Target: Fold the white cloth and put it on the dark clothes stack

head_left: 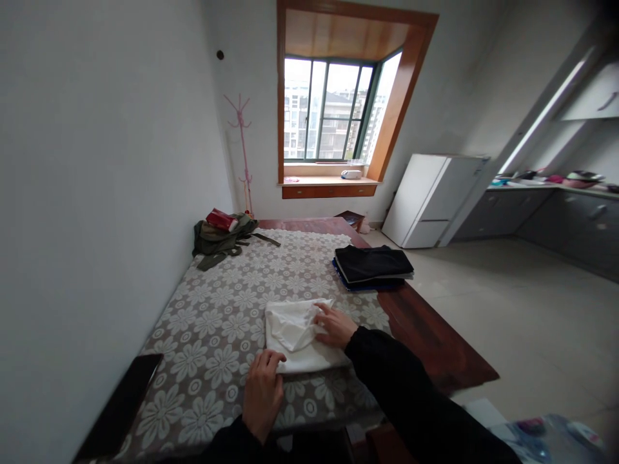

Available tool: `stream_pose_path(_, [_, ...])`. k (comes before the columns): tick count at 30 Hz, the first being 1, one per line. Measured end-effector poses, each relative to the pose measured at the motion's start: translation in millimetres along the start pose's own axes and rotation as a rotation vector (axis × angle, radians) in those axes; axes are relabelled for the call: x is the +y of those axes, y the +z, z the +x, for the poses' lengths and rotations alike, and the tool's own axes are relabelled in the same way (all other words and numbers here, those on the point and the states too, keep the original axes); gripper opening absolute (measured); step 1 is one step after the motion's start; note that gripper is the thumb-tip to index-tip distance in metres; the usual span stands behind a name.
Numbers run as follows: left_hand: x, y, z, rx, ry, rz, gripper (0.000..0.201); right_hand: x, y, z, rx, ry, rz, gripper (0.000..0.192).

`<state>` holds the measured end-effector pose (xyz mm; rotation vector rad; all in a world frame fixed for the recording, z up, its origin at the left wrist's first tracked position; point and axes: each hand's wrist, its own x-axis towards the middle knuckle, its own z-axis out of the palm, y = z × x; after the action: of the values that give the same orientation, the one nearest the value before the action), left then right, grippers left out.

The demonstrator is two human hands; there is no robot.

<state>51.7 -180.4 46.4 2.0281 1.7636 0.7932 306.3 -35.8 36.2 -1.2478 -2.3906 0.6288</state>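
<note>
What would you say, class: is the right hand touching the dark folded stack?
Apart: the head view shows the patterned tablecloth between the right hand, over the white cloth, and the dark folded stack.

The folded piece [309,362] looks like matt, creased cloth, the tablecloth [207,322] textured fabric, the table [430,338] glossy wood.

The left hand [264,386] was palm down, fingers bent; the right hand [335,326] was farther forward, fingers parted, its black-sleeved forearm [406,383] slanting inward
</note>
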Motion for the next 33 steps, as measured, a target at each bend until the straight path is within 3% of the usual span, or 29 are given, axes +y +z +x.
stream_pose_path(2, [-1,-0.8,-1,-0.019,-0.006,-0.015,0.042,5,2,3,0.075,0.077,0.082,0.007])
stream_pose_path(6, [-3,-0.5,-4,-0.022,-0.012,-0.043,0.041,24,1,3,0.294,0.303,0.213,0.006])
stream_pose_path(8, [-4,0.6,-5,-0.015,-0.009,-0.043,0.043,31,-1,0,0.329,0.343,0.201,0.007])
stream_pose_path(12, [-7,3.8,-5,0.000,0.013,-0.026,0.047,32,1,-1,0.350,0.314,0.212,0.021])
stream_pose_path(18, [-15,8.7,-5,0.027,0.026,-0.028,0.044,22,0,5,0.371,0.221,0.215,0.022])
stream_pose_path(21, [-17,9.7,-6,0.041,0.000,-0.055,0.040,17,-4,8,0.331,0.134,0.268,0.017])
stream_pose_path(28, [-17,7.5,-8,0.120,-0.034,-0.082,0.030,10,-12,33,0.310,0.099,0.339,0.007])
stream_pose_path(30, [-18,5.7,-8,0.138,-0.035,-0.071,0.030,11,-10,36,0.324,0.122,0.338,0.012])
stream_pose_path(33, [-20,3.4,-10,0.120,-0.039,-0.054,0.030,15,-5,30,0.354,0.180,0.325,0.034])
